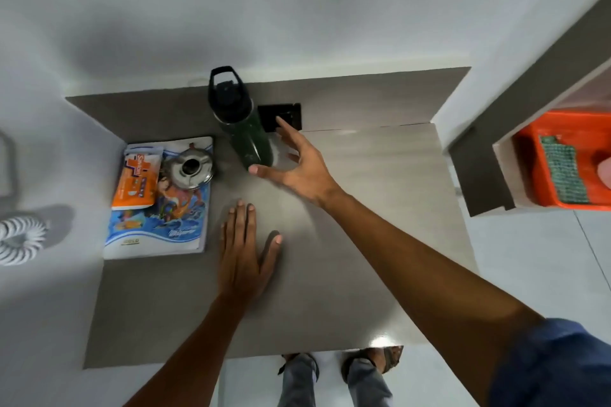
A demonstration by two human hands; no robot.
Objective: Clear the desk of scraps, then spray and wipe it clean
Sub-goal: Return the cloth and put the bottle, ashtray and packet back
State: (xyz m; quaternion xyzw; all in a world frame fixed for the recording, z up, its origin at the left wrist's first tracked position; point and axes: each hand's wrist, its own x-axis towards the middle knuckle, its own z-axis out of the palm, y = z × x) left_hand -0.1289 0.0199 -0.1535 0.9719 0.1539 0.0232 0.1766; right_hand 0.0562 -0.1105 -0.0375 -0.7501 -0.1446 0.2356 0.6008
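Note:
The grey desk [347, 268] fills the middle of the head view. My left hand [246, 251] lies flat on it with straight fingers, palm down, just right of a notebook. My right hand [297, 165] reaches toward the back with fingers spread, its thumb tip at the base of a dark green bottle [249, 129] with a black cap. The hand holds nothing. An orange tray [532, 175] on a shelf at the right holds a green cloth [563, 172].
A colourful notebook [165, 218] lies at the desk's left with an orange wipes pack [137, 178] and a small steel lidded container [190, 168] on it. A black socket plate [281, 116] sits on the back panel. My feet stand below the desk's front edge.

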